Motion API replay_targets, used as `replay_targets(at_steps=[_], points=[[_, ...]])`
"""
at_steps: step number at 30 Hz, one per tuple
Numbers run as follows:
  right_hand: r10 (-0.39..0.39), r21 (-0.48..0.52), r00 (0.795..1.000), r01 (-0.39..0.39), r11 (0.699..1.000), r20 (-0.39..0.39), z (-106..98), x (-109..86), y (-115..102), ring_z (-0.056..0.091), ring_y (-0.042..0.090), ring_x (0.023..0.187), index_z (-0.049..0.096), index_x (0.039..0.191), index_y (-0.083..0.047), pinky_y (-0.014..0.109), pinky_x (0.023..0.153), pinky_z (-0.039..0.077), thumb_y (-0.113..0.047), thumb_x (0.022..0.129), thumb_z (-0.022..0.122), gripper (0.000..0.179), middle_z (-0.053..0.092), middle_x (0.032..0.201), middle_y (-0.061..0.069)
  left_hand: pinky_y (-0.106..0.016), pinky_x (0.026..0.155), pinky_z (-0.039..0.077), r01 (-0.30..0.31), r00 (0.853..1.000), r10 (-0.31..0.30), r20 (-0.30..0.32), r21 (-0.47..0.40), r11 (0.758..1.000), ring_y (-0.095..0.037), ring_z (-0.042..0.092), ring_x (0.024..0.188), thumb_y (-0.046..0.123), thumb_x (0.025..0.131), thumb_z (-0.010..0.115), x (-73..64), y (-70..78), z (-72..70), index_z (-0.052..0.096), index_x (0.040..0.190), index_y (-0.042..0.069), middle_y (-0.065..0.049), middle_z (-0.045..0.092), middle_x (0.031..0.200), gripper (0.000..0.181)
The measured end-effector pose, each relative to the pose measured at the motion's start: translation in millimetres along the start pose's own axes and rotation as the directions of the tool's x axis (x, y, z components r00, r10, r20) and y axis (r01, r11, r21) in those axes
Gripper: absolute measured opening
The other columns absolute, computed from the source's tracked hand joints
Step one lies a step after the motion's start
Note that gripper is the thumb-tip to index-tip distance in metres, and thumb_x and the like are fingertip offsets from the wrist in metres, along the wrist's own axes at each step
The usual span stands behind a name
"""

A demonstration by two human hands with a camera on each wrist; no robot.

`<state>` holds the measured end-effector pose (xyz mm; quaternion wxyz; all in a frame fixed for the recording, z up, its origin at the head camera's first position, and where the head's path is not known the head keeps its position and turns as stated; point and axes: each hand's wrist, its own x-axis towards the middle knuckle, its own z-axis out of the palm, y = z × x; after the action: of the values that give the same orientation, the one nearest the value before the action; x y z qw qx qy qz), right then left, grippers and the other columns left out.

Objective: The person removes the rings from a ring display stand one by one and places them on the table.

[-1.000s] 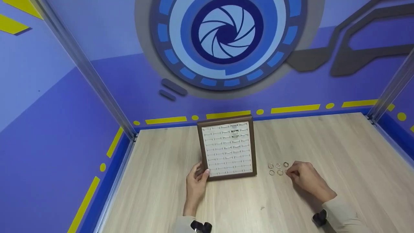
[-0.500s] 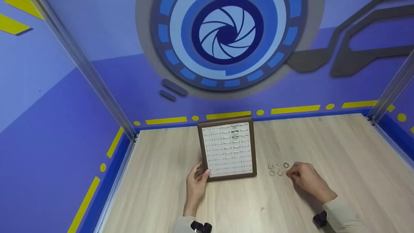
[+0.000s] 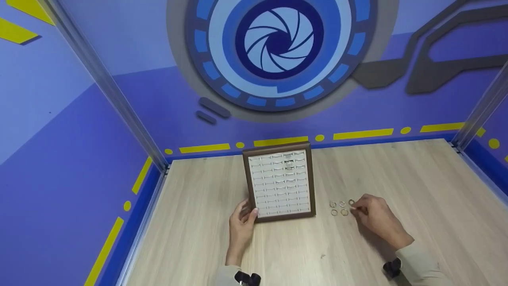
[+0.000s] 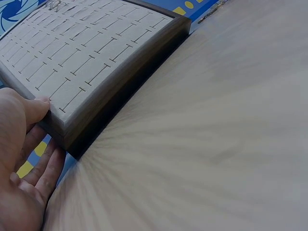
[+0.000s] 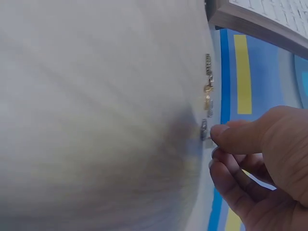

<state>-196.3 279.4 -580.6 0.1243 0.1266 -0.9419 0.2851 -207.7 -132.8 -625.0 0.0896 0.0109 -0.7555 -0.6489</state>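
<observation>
In the head view my left hand holds the lower left corner of a brown-framed ring display board, which stands tilted up. The thumb lies on its front and the fingers sit behind the edge. Its white slotted pad carries a few rings near the top. To its right, several loose rings lie in two short rows on the table. My right hand is at the right end of these rows, thumb and forefinger pinching what looks like a small ring, mostly hidden. A dark ring lies right by the thumb tip.
The wooden table meets a blue and purple back wall just behind the board. Metal posts rise at the corners, with a side wall at each side. A black wrist camera sits on the right sleeve.
My right fingertips have moved slightly away from me, toward the dark ring in the far row. The left hand and the display board have stayed in place.
</observation>
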Motion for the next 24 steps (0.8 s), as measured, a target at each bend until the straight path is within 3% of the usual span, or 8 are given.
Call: replay_targets(at_steps=[9,18,24], points=[[-0.116,0.040,0.987,0.121,0.992,-0.115,-3,13.6,-22,0.071,0.017,0.080,0.080,0.101,0.001,0.031,0.065,0.064,0.006,0.088,0.080,0.014,0.073,0.093,0.004,-0.033,0.109,0.058,0.012,1.000,-0.013,-0.009,-0.011,1.000,-0.034,0.064,0.132,0.015,0.102,0.074,-0.2,-0.9,-0.8,0.058,0.148,0.004,-0.018,0.064,0.143,0.049],[-0.195,0.063,0.962,0.210,0.976,-0.193,-1,34.4,-53,0.073,0.022,0.082,0.079,0.106,0.000,0.037,0.068,0.066,0.005,0.087,0.083,0.020,0.075,0.101,0.011,-0.033,0.109,0.058,-0.017,1.000,0.016,-0.008,-0.021,1.000,-0.035,0.064,0.132,0.012,0.102,0.074,-1.8,1.1,0.0,0.058,0.147,0.001,-0.020,0.064,0.141,0.049],[-0.239,0.095,0.940,0.268,0.959,-0.245,4,51.5,-75,0.073,0.022,0.082,0.078,0.106,0.001,0.041,0.069,0.066,0.008,0.084,0.086,0.024,0.075,0.100,0.012,-0.034,0.109,0.058,-0.006,1.000,0.005,-0.012,-0.034,0.999,-0.034,0.065,0.131,0.013,0.102,0.075,-1.8,1.5,-0.1,0.058,0.148,0.003,-0.020,0.065,0.141,0.050]])
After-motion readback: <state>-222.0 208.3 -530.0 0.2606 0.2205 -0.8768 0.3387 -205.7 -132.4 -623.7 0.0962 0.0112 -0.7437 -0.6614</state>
